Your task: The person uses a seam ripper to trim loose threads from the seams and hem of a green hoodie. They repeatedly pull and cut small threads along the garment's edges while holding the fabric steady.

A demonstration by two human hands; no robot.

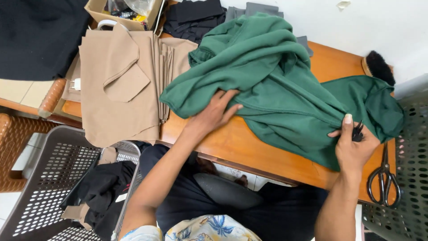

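A crumpled green garment [272, 76] lies across the orange wooden table [240, 147]. My left hand [213, 115] rests flat on its near left edge, fingers spread over the cloth. At the right, my right hand [352, 149] pinches a fold of the green fabric; a small dark object shows between its fingers, but what it is cannot be made out.
A stack of tan cut fabric pieces [118, 85] covers the table's left part. Black scissors [383, 176] lie at the right edge; a brush [378, 67] lies behind. A grey perforated basket [49, 183] with dark cloth stands lower left, another basket [412, 169] right. Cardboard box [122, 11] and black cloth at back.
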